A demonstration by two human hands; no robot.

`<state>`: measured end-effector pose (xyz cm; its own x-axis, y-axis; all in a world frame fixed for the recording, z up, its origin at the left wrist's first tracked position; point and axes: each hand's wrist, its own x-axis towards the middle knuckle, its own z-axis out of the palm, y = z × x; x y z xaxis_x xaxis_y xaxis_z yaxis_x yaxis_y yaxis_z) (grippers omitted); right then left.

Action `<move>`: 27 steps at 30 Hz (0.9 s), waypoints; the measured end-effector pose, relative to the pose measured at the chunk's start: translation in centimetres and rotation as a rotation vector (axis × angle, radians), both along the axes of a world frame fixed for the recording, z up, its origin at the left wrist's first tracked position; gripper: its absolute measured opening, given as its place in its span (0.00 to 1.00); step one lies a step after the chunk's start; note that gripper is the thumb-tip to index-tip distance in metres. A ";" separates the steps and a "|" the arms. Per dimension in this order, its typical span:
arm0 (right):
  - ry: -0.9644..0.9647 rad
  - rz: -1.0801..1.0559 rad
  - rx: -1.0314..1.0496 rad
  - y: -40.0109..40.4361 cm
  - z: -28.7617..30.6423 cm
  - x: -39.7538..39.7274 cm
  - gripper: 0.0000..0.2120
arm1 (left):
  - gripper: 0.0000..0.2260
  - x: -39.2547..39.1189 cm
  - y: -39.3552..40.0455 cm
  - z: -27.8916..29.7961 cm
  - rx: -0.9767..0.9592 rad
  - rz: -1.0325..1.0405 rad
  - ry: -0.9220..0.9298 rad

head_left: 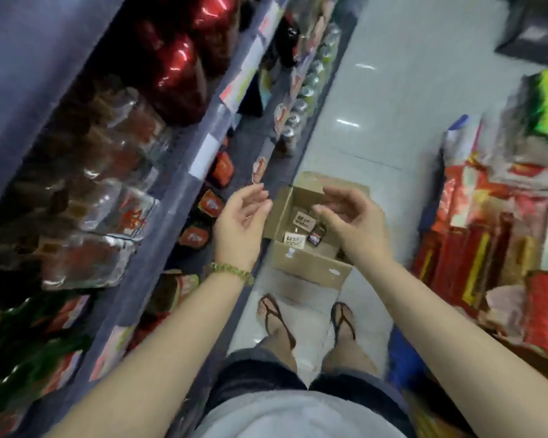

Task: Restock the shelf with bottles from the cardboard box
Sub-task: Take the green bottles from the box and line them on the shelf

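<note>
Both hands hover empty over the box

The box sits open on the floor beside the shelf, bottles inside; the left hand and right hand hang above it, fingers loosely spread, grasping nothing.

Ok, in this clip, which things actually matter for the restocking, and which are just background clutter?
Part of the job:
- open brown cardboard box on the floor
- dark boxed bottles left inside it
- grey metal shelf on the person's left
- left hand and right hand, both empty, above the box

Just lying about:
- red and gold packaged goods stacked on the right
- row of silver-topped cans further along the bottom shelf
</note>
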<state>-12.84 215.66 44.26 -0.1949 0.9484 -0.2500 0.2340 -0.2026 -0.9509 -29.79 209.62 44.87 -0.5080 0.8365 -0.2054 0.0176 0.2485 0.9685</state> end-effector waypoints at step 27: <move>-0.442 -0.441 -0.597 9.2 -51.0 6.6 0.28 | 0.18 8.3 18.9 -52.2 -0.703 -0.639 0.100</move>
